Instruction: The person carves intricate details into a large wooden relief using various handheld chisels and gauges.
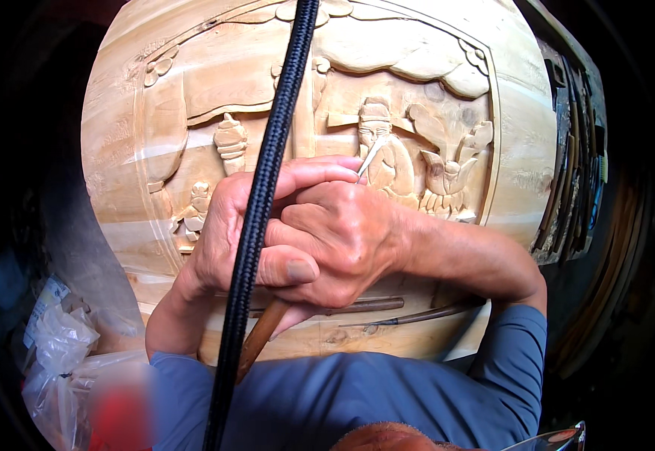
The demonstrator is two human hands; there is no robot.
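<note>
A pale wooden panel point(523, 161) carved in relief lies before me, with a robed, hatted figure point(376, 135) right of its middle. My right hand point(350, 233) is closed around a carving chisel; the wooden handle point(263, 338) slants out below the fist. Its thin metal blade point(370, 156) shows above the knuckles, over the figure's face and chest. My left hand point(218, 233) closes on the chisel from the left. Its thumb lies over the right hand's fingers, and a finger reaches along to the blade. The grip's inside is hidden.
A black braided cord point(267, 165) crosses the view in front of the panel. Two more tools, a wooden-handled one point(372, 305) and a thin dark one point(425, 314), lie near my body. Several long tools point(571, 150) line the right side. A clear plastic bag point(60, 376) sits lower left.
</note>
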